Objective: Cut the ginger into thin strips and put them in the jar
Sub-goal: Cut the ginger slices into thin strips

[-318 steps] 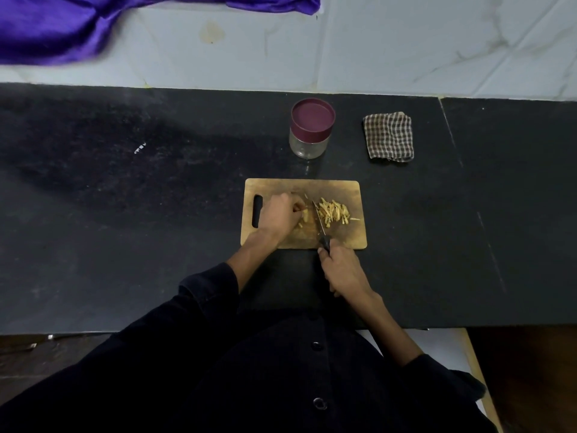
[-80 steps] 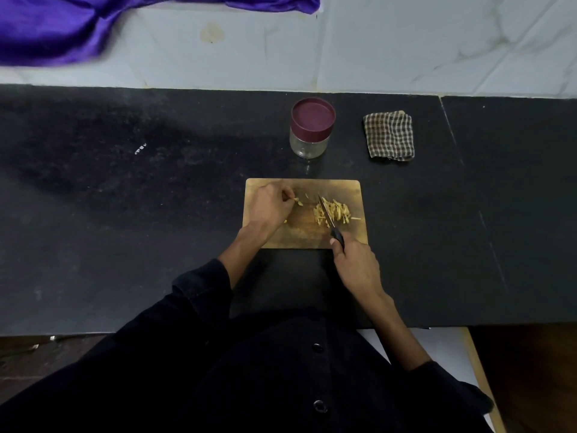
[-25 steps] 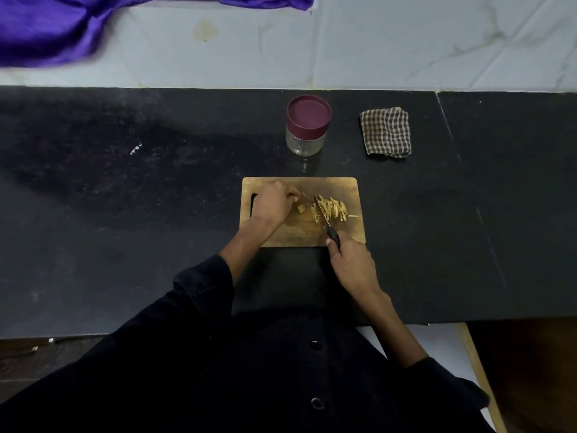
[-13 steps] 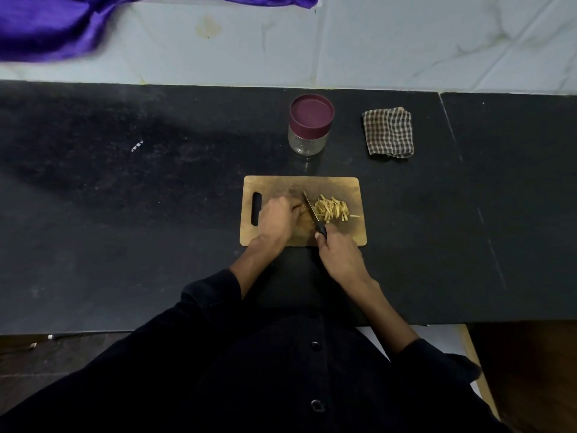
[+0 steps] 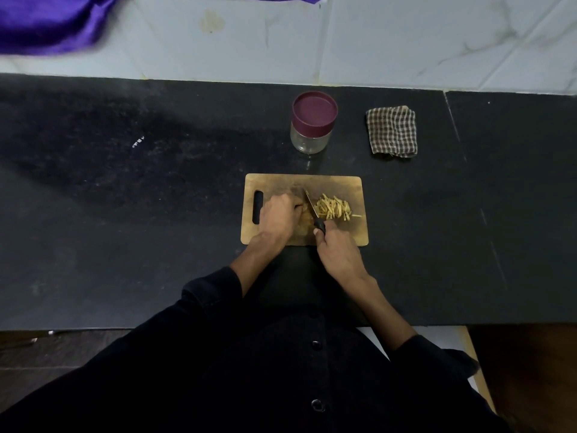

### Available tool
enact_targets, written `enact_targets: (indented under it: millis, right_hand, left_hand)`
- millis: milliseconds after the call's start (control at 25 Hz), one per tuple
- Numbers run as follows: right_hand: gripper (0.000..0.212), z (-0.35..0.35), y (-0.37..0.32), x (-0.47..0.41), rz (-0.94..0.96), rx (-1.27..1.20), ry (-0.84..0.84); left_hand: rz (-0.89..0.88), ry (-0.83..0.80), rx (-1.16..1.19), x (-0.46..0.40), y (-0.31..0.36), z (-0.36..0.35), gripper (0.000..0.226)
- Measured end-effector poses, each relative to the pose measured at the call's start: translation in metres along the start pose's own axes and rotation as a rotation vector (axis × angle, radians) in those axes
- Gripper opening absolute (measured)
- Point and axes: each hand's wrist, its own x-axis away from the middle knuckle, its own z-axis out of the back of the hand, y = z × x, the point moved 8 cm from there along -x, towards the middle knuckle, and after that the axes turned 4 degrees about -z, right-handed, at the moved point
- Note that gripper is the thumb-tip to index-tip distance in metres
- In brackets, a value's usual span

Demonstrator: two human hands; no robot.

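Note:
A wooden cutting board [image 5: 343, 182] lies on the black counter. A pile of thin ginger strips [image 5: 333, 207] sits on its right half. My left hand [image 5: 279, 215] is curled over a small ginger piece at the board's middle; the piece is mostly hidden under my fingers. My right hand [image 5: 335, 248] grips the black handle of a knife [image 5: 311, 205], whose blade points away from me between my left fingers and the pile. A glass jar [image 5: 313, 126] with a maroon lid on it stands behind the board.
A folded checked cloth [image 5: 392, 131] lies right of the jar. Purple fabric [image 5: 43, 23] hangs over the white tiled wall at the top left. The black counter [image 5: 125, 214] stretches wide on both sides; its front edge runs by my body.
Over the last second my left hand drew back toward me onto the ginger piece and the knife shifted left, next to my fingers. The strip pile stays in place.

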Motion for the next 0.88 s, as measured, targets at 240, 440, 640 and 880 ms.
enact_targets:
  millis: [240, 440, 640, 880]
  right_hand:
    - [0.026, -0.0029, -0.0009, -0.0005, -0.002, 0.011, -0.009]
    - [0.025, -0.0071, 0.0011, -0.0024, -0.018, 0.023, -0.039]
    - [0.027, -0.0030, -0.0034, -0.0014, 0.017, 0.009, 0.001]
    - [0.028, -0.0059, -0.0062, -0.0052, -0.006, 0.016, -0.030]
  left_hand:
    - [-0.004, -0.003, -0.023, -0.0003, -0.0002, -0.0005, 0.017]
    - [-0.022, 0.041, 0.017, 0.0047, -0.0013, 0.0010, 0.022]
    - [-0.020, 0.008, -0.007, 0.0022, -0.0031, -0.0015, 0.020]
    - [-0.057, 0.023, -0.033, 0.0026, -0.0002, 0.0002, 0.020]
